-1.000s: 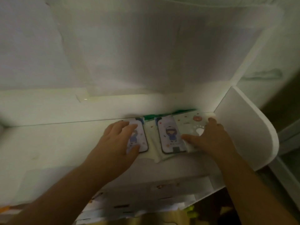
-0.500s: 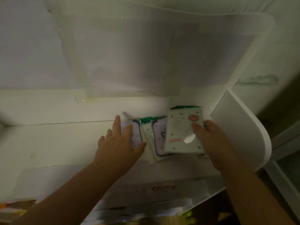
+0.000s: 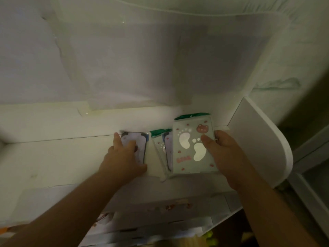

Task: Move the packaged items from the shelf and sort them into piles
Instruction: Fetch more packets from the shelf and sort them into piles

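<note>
Head view, dim and soft. Right hand (image 3: 225,154) pinches footprint packet (image 3: 193,148), thumb on its face, raised above shelf (image 3: 53,157). Left hand (image 3: 122,157) lies flat, fingers straight, on left packet (image 3: 140,143), hiding most of it. Middle packet (image 3: 162,148) is half covered; print unreadable.

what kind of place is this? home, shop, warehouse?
Probably a home or small stockroom, not certain: a white shelf with a rounded side panel, holding cartoon-printed packets, one footprint packet in the right hand. No signage visible.
</note>
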{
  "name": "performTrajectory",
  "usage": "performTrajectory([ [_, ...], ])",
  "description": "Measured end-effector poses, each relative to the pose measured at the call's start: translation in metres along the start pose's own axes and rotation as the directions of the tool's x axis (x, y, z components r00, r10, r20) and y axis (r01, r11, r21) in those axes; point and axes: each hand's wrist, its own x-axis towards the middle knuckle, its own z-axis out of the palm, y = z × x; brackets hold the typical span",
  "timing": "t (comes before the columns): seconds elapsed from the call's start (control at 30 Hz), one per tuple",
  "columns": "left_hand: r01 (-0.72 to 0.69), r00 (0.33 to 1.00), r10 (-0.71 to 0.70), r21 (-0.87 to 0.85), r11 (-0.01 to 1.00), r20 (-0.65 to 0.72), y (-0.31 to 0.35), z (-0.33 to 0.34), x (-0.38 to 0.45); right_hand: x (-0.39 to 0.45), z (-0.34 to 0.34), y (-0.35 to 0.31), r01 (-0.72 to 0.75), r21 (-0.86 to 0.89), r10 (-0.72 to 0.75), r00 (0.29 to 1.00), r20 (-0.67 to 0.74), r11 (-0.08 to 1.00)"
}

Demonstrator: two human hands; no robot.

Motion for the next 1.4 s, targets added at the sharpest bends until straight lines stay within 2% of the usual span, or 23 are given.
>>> performTrajectory([
  [0.17, 0.048, 0.993, -0.048, 0.004, 0.999, 0.109, -0.019, -0.011, 0.015, 0.000, 0.009, 0.003, 0.009, 0.012, -0.009, 0.999, 0.045, 1.000],
  [0.27, 0.040, 0.994, -0.038, -0.019, 0.999, 0.102, -0.025, -0.017, 0.014, 0.001, 0.009, 0.002, 0.020, 0.004, -0.020, 0.998, 0.061, 1.000],
  [0.33, 0.027, 0.999, -0.026, -0.045, 0.999, 0.029, -0.026, -0.020, 0.010, 0.001, 0.010, 0.003, 0.024, -0.002, -0.023, 0.997, 0.068, 1.000],
  [0.47, -0.035, 0.976, -0.035, -0.318, 0.947, -0.213, -0.031, -0.022, 0.007, 0.003, 0.015, 0.004, 0.039, 0.018, -0.040, 0.996, 0.086, 0.999],
  [0.53, -0.024, 0.962, -0.130, -0.553, 0.833, -0.238, -0.034, -0.024, 0.003, 0.003, 0.020, 0.004, 0.044, 0.017, -0.046, 0.994, 0.099, 0.999],
  [0.6, 0.019, 0.947, -0.250, -0.744, 0.668, -0.200, -0.037, -0.027, -0.005, 0.003, 0.027, 0.004, 0.044, 0.028, -0.047, 0.993, 0.109, 0.999],
  [0.73, -0.024, 0.934, -0.309, -0.894, 0.447, -0.179, -0.049, -0.033, -0.023, 0.002, 0.044, 0.001, 0.054, 0.126, -0.072, 0.987, 0.146, 0.991],
  [0.83, -0.039, 0.918, -0.361, -0.942, 0.334, -0.166, -0.061, -0.040, -0.035, 0.003, 0.061, -0.003, 0.055, 0.158, -0.081, 0.983, 0.162, 0.986],
  [1.23, -0.097, 0.809, -0.491, -0.898, 0.429, -0.322, -0.118, -0.063, -0.107, -0.012, 0.151, -0.022, -0.061, 0.211, 0.005, 0.966, 0.259, 0.976],
  [1.4, -0.078, 0.787, -0.536, -0.911, 0.405, -0.306, -0.152, -0.071, -0.144, -0.048, 0.187, -0.039, -0.070, 0.236, -0.015, 0.940, 0.341, 0.969],
])
